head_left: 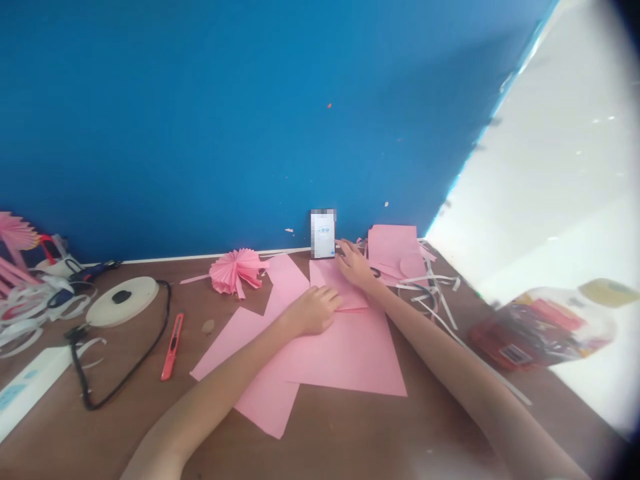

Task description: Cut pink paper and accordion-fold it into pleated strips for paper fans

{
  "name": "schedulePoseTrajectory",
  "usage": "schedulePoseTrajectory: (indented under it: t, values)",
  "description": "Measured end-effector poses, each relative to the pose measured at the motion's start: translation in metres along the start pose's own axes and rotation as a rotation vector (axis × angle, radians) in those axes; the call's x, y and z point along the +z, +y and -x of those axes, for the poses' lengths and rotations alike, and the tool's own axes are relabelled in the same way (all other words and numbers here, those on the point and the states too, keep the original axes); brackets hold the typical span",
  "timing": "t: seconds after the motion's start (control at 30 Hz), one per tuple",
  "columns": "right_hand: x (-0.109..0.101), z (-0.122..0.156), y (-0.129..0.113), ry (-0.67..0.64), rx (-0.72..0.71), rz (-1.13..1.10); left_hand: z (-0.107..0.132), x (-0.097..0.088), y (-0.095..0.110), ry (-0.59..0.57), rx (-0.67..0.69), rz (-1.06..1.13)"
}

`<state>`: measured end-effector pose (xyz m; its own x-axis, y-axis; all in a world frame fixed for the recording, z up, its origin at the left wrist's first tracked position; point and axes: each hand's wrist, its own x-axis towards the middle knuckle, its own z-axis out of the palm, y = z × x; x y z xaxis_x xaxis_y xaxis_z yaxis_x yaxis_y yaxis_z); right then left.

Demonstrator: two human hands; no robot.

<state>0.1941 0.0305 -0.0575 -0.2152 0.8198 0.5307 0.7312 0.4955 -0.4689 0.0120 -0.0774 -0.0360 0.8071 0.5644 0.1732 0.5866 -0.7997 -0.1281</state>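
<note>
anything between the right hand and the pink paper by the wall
Yes, a small dark object, possibly scissor handles, lies just past the right hand, at the near edge of the pink paper. Nothing else visible stands between them.

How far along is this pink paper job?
Done, it seems: a pleated pink paper rosette lies by the wall. In hand: the left hand presses on a large pink sheet, and the right hand rests on a smaller pink sheet. Left, apparently: further pink paper lies unpleated at the back right.
</note>
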Motion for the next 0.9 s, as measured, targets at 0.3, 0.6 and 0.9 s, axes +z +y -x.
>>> schedulePoseTrajectory:
  t: [0.3, 0.6, 0.9]
  values:
    - [0.017, -0.015, -0.009, -0.023, -0.07, 0.177, -0.032, 0.003, 0.041, -0.096, -0.23, -0.107]
    - [0.018, -0.015, -0.008, 0.006, -0.058, 0.103, -0.032, 0.017, 0.044, 0.056, -0.302, 0.007]
    - [0.016, -0.015, -0.009, 0.013, -0.043, 0.057, -0.032, 0.014, 0.043, 0.076, -0.321, 0.031]
